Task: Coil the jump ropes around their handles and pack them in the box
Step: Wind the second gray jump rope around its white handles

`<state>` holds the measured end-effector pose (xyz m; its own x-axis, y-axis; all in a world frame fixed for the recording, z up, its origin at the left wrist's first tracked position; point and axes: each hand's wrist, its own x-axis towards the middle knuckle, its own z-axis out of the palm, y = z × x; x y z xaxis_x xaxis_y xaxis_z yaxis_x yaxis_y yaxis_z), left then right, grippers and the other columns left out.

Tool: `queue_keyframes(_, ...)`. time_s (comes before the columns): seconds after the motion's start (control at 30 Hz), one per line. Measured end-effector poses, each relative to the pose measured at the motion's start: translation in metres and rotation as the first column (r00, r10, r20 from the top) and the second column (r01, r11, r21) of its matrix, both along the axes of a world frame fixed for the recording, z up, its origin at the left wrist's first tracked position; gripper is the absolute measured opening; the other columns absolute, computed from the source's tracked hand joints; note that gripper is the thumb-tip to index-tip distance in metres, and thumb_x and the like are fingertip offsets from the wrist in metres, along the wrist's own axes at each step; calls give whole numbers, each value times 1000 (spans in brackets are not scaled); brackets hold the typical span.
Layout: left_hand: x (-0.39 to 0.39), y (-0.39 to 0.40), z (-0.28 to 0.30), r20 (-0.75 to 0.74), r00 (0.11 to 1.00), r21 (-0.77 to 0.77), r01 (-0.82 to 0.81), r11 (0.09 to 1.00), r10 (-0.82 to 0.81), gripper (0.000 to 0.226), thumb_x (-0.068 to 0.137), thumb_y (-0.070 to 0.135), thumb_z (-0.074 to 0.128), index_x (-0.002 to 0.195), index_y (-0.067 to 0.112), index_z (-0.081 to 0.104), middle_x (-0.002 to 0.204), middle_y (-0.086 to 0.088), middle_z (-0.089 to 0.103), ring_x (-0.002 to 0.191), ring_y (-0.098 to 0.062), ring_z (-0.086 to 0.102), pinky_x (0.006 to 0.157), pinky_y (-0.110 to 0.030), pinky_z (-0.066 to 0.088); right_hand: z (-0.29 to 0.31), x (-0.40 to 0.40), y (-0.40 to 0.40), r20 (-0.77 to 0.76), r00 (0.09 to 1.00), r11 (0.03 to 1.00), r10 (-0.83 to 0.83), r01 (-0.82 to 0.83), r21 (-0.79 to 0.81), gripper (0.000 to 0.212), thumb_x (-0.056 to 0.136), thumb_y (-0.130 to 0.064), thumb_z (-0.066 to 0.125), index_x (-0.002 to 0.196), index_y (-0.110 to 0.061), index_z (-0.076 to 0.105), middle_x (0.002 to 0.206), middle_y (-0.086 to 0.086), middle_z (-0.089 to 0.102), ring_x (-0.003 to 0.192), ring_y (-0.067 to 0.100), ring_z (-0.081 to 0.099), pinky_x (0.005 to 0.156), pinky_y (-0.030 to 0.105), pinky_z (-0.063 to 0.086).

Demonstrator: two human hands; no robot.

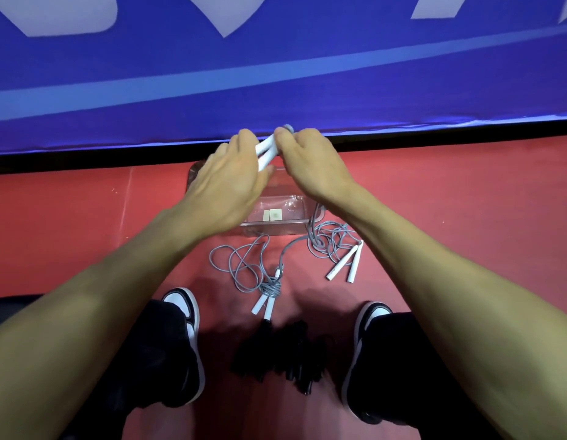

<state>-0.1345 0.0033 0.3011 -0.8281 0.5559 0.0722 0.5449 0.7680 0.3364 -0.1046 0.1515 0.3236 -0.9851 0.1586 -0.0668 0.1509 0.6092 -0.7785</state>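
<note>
Both hands (269, 160) grip white handles (265, 152) above box (275, 222)

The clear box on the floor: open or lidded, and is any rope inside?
Open, with no lid visible on the clear box. No rope shows inside; only small pale labels show.

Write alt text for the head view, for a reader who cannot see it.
Both hands, left and right, hold a pair of white jump-rope handles above a clear plastic box on a red floor. Two more grey ropes with white handles and a black bundle lie between the person's shoes.
</note>
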Motion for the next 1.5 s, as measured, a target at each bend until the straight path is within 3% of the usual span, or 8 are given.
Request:
queue_keyframes(0.17, -5, -2, 18, 353, 933, 215, -4, 977, -74, 28, 100, 37, 58, 101, 11, 46, 73, -3, 61, 61, -18, 56, 58, -37, 39, 0, -3, 12, -41, 995, 981, 96, -102, -166, 47, 108, -33, 33, 65, -15, 37, 57, 0, 30, 52, 13, 24, 54, 32, 23)
queue_keyframes(0.3, -9, -11, 32, 649, 724, 456, -125, 881, -234, 21, 96, 24, 67, 96, 2, 65, 77, -13, 74, 67, -19, 69, 64, -26, 54, 5, -3, 15, -37, 990, 934, 139, -144, -328, 45, 109, -37, 32, 66, -22, 34, 52, -14, 30, 50, 10, 22, 50, 26, 22)
queue_keyframes(0.5, -8, -10, 21, 361, 926, 331, -18, 943, -109, 16, 101, 20, 58, 88, 12, 53, 67, -1, 59, 62, -27, 60, 60, -34, 45, 2, 0, 8, -20, 997, 996, 71, -72, -47, 57, 106, -50, 32, 62, -14, 37, 53, -3, 32, 51, 12, 28, 56, 32, 26)
queue_keyframes(0.6, -2, -4, 14, -21, 1000, 25, -8, 1000, 9, 14, 103, 24, 50, 102, 11, 45, 79, -5, 55, 75, -39, 51, 62, -41, 34, -3, 1, 2, 85, 996, 995, 7, 1, -100, 63, 99, -66, 35, 56, -19, 33, 48, -6, 32, 45, 12, 28, 56, 31, 27)
queue_keyframes(0.7, 3, 0, 13, -127, 992, -68, -34, 997, 25, 15, 102, 20, 45, 109, 7, 43, 91, -13, 58, 77, -40, 51, 62, -43, 34, -8, -1, -2, 133, 991, 968, -2, 36, -250, 60, 96, -63, 45, 53, -23, 33, 45, -9, 29, 41, 11, 27, 51, 30, 24)
queue_keyframes(0.97, -5, 2, 16, 220, 975, -24, -7, 1000, 12, 52, 91, 66, 36, 104, 17, 46, 84, 4, 48, 70, -13, 50, 63, -42, 36, -4, -7, 5, 104, 995, 947, 15, 19, -319, 38, 95, -26, 42, 58, -24, 30, 49, -7, 26, 45, 13, 21, 50, 29, 19)
queue_keyframes(1.33, -2, -11, 38, 631, 743, 400, -63, 914, -225, 16, 95, 14, 69, 104, 1, 68, 80, -10, 77, 64, -8, 70, 54, -12, 47, -4, -7, 13, -62, 982, 853, 177, -184, -488, 44, 109, -29, 38, 66, -20, 36, 53, -8, 24, 45, 10, 19, 48, 28, 17)
queue_keyframes(1.5, -3, -6, 24, 468, 875, 395, -81, 915, -124, 13, 99, 17, 58, 92, 6, 57, 67, -3, 57, 55, -18, 53, 53, -33, 49, 0, -7, 16, -84, 994, 994, 69, -76, -84, 53, 108, -39, 36, 58, -22, 37, 47, -10, 33, 44, 7, 28, 51, 27, 26)
